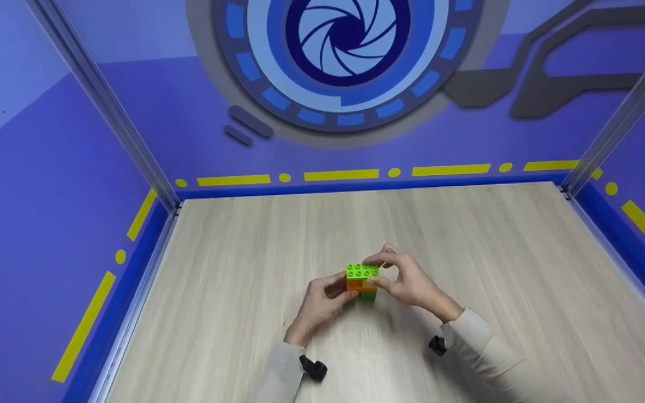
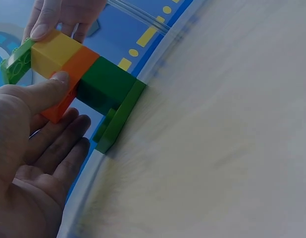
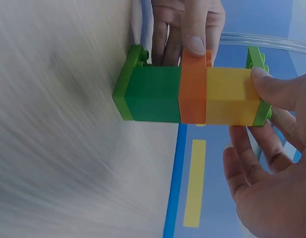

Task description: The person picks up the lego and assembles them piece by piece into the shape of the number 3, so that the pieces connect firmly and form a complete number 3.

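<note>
A stack of toy building bricks (image 1: 362, 280) stands upright on the table between both hands. From the bottom, the right wrist view shows a flat green plate (image 3: 122, 94), a dark green brick (image 3: 155, 94), an orange brick (image 3: 192, 101), a yellow brick (image 3: 232, 96) and a bright green plate (image 3: 262, 111) on top. My left hand (image 1: 319, 302) pinches the orange brick from the left, thumb on its near face. At the upper right, my right hand (image 1: 412, 280) pinches the top of the stack, thumb where yellow brick and bright green plate meet. Both plates stick out past the bricks on the left.
A wood-grain table top (image 1: 233, 246) spreads around the stack. Blue-purple panels (image 1: 121, 123) wall it in at the back and both sides, with metal posts at the corners. Small black devices (image 1: 314, 368) are worn at both wrists.
</note>
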Demonstrator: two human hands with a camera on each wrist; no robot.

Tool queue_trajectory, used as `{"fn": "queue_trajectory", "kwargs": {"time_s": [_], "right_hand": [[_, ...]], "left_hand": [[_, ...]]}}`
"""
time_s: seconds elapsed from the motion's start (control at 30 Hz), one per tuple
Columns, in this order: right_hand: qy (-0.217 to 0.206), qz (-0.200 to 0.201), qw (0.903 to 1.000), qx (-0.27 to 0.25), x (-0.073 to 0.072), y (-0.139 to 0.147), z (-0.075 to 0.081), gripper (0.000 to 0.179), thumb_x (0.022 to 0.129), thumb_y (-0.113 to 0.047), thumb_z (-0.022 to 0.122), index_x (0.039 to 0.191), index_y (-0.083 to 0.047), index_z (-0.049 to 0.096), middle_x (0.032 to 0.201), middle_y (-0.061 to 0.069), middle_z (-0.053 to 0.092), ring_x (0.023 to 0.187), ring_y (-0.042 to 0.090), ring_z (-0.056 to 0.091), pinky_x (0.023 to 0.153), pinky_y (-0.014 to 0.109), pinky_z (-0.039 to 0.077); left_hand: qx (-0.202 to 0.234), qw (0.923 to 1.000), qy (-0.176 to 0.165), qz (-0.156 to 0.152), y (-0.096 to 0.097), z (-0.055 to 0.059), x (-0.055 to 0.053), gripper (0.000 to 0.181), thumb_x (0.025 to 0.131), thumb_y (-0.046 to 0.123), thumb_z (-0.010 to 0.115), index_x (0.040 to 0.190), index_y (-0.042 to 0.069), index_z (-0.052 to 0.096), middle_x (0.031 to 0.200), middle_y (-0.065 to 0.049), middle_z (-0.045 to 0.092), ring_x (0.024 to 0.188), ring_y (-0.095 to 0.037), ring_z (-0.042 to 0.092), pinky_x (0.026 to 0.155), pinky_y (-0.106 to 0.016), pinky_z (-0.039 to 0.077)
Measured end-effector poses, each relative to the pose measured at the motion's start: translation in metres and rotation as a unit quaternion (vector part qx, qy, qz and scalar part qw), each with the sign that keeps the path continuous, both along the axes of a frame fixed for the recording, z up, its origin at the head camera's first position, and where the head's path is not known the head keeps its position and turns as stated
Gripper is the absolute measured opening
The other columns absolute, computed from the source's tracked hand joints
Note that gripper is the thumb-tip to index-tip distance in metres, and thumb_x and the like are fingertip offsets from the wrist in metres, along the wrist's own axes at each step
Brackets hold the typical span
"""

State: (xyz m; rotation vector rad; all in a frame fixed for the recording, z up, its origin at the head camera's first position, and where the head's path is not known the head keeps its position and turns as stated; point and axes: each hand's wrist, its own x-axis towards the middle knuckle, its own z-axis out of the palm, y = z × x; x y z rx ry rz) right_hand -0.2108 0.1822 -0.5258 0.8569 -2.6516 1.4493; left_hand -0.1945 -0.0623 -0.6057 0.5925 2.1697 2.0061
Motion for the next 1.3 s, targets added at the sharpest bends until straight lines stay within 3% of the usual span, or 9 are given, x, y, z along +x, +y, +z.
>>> {"fn": "queue_trajectory", "kwargs": {"time_s": [0.33,0.63,0.9,1.3], "right_hand": [[0.033,0.011,0.9990,-0.027,0.004,0.001,-0.009,0.031,0.095,-0.022,0.083,0.125,-0.021,0.076,0.121,-0.004,0.071,0.112,0.020,0.064,0.096,0.056,0.054],[0.023,-0.001,0.9994,-0.027,0.004,0.003,-0.008,0.042,0.094,-0.023,0.086,0.133,-0.021,0.071,0.128,0.001,0.071,0.114,0.023,0.066,0.098,0.055,0.054],[0.003,-0.021,0.9992,-0.033,0.011,0.007,-0.029,0.050,0.093,-0.023,0.086,0.139,-0.013,0.067,0.133,0.004,0.070,0.118,0.027,0.067,0.099,0.057,0.056],[-0.055,-0.045,0.9948,-0.072,0.018,0.004,-0.057,0.044,0.095,-0.017,0.083,0.136,-0.012,0.069,0.128,0.005,0.072,0.117,0.029,0.069,0.101,0.058,0.056]], "left_hand": [[-0.043,0.9990,0.002,0.014,-0.006,0.005,0.002,0.044,0.099,0.019,0.079,0.142,0.018,0.069,0.140,-0.002,0.071,0.129,-0.021,0.069,0.108,-0.031,0.057],[-0.049,0.9987,0.009,0.016,-0.008,0.007,0.000,0.045,0.098,0.018,0.080,0.142,0.022,0.070,0.140,0.001,0.072,0.129,-0.017,0.069,0.108,-0.032,0.056],[-0.042,0.9990,0.004,0.013,-0.012,0.009,0.000,0.043,0.098,0.018,0.080,0.140,0.021,0.070,0.138,0.000,0.072,0.129,-0.019,0.069,0.109,-0.035,0.056],[-0.048,0.9988,-0.007,0.004,-0.019,0.011,-0.001,0.042,0.098,0.018,0.080,0.139,0.019,0.071,0.140,-0.002,0.072,0.132,-0.020,0.068,0.110,-0.034,0.056]]}}
